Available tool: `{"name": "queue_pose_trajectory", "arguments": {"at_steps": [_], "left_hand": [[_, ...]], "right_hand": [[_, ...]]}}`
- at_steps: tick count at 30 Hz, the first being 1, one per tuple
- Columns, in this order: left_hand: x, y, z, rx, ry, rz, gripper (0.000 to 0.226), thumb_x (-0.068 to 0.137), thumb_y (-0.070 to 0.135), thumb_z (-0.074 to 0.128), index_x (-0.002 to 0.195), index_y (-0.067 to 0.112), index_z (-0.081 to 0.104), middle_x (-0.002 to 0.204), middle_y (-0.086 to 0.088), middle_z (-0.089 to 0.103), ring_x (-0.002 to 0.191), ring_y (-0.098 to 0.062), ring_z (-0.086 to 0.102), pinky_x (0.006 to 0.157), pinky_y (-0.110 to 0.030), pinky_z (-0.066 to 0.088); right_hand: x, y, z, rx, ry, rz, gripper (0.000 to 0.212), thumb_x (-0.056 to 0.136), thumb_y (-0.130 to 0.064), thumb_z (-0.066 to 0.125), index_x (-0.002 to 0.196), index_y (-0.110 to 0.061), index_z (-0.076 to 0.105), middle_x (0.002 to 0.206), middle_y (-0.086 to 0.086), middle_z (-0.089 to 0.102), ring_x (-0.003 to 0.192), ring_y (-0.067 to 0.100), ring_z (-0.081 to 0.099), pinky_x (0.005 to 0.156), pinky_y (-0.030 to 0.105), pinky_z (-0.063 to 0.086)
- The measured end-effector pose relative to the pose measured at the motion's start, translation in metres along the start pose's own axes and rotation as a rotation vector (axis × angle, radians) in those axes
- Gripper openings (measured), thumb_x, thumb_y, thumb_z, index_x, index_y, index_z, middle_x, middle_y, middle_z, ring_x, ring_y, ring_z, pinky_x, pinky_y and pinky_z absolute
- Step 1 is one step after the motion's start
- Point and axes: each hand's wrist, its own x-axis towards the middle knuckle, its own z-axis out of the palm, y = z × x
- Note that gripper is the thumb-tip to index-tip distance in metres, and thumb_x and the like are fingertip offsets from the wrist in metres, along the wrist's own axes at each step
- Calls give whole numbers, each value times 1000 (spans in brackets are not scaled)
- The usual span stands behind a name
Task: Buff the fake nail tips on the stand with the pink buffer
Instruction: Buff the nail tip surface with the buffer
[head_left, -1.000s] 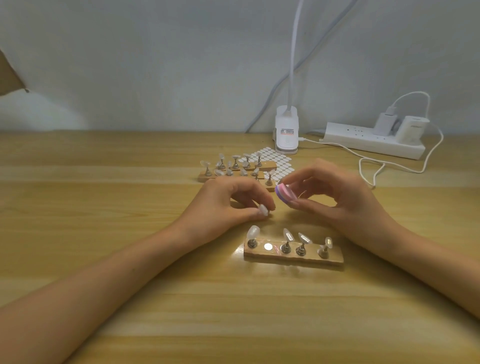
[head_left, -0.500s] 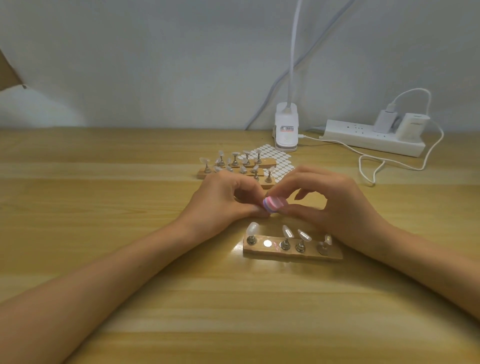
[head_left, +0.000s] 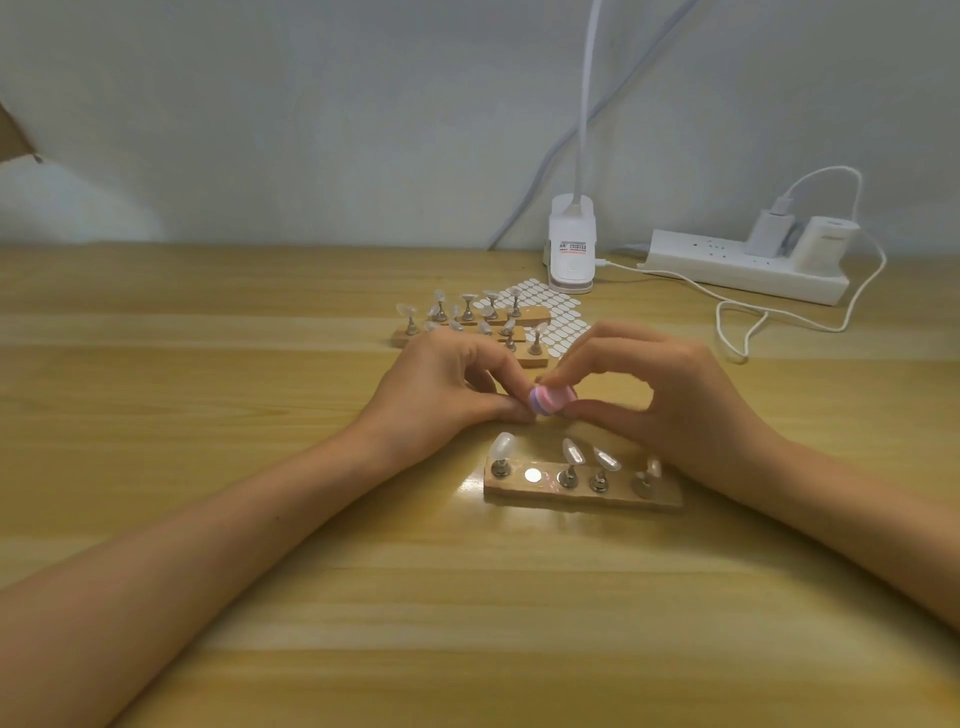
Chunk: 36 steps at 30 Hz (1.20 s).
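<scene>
Whether the left hand (head_left: 441, 389) pinches anything is hidden behind the pink buffer (head_left: 553, 399).

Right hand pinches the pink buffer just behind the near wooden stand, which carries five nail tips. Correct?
No. The head view shows four nail tips on the near wooden stand; its second spot from the left is a bare metal disc. The right hand does pinch the pink buffer just behind it.

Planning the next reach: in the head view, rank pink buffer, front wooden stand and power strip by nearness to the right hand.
1. pink buffer, pinched in the right hand.
2. front wooden stand, just under the wrist.
3. power strip, far back on the right.
</scene>
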Motion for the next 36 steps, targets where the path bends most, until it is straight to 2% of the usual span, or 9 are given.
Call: {"name": "queue_pose_trajectory", "arguments": {"at_steps": [5,8,12,15,18,21,24,29,36], "left_hand": [[0,0,1,7,0,7,20,71,14,87,71,31,76,74,8,72,71,-20,65,77,-48,54],[0,0,1,-5,-13,6,17,71,15,87,71,28,77,74,5,74,73,-23,67,78,-48,54],[1,0,1,-15,-12,6,24,71,14,87,68,34,75,69,12,72,74,-24,68,78,-49,55],[1,-1,1,-7,-21,9,19,71,14,88,69,30,76,71,8,73,73,-22,68,78,-46,55],[1,-1,1,-10,-3,25,26,71,14,87,66,35,73,69,12,71,73,-24,68,76,-46,55],[1,-1,1,-8,-14,26,17,71,13,87,70,27,77,72,6,74,74,-24,69,78,-46,54],[1,-1,1,-9,-8,26,26,71,13,87,66,35,73,69,11,72,73,-23,69,77,-46,55],[1,-1,1,-12,-17,21,22,72,14,87,68,32,75,69,9,73,74,-23,69,78,-47,55],[0,-2,0,6,-26,16,25,73,13,86,68,34,74,68,14,73,68,-1,67,75,-29,55]], "right_hand": [[-2,0,1,10,6,-20,13,82,-13,79,93,-7,75,91,6,70,86,20,68,77,38,54],[-2,1,0,8,24,43,11,82,-16,78,90,-8,75,89,6,70,84,19,66,75,40,54],[-1,-1,0,15,-16,-6,13,82,-14,79,91,-6,74,92,6,70,86,19,67,77,37,54],[-2,0,0,14,17,38,12,83,-16,78,90,-6,74,89,6,69,84,19,66,76,39,53],[-2,-1,1,31,-31,2,11,83,-12,79,91,-7,73,92,5,69,87,19,66,78,38,53],[-3,0,0,32,20,39,11,83,-14,78,90,-9,73,90,4,69,84,19,65,76,38,52],[-2,0,2,27,-25,17,12,82,-13,79,90,-7,72,91,3,69,86,19,66,77,37,53],[-3,-1,1,20,-6,1,13,82,-11,80,89,-5,71,91,3,69,85,21,65,76,38,53],[-2,-2,0,37,-48,7,12,83,-10,79,90,-6,71,93,3,68,88,19,65,78,38,53]]}}
